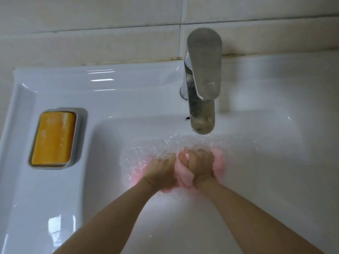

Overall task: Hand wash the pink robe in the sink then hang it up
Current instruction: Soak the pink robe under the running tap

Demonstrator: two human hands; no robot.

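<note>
**Robe in basin under running tap, gripped in both hands**

Looking straight down into a white sink [128, 99]. Noted pink robe [183, 177] bunched into a wet wad low in the basin, just below and in front of the spout of the tap [201, 79]. Mostly covered by the hands and by water [157, 143] splashing off it. Pink showing between the hands, to the right of the right fist, and faintly under the spray on the left.

Left hand [161, 171]: knuckles up, fingers curled down into the cloth, gripping the left part of the wad. Fingertips lost in the spray.

Right hand [200, 165]: closed tight round the right part of the wad, with folds bulging out past the fist.

Hands side by side, very close at the thumbs. Touching or not: cannot tell through the blur. Both forearms bare, reaching in from the lower edge and converging on the wad.

Tap running, with water breaking in a broad fan across the back of the basin and over both hands. Chrome, spotted with dull marks.

On the left ledge of the sink, well apart from the hands: yellow soap [53, 138] lying flat in a grey dish [80, 134]. Behind the sink: pale tiles [91, 15], with a dark stained seam along the joint.
</note>
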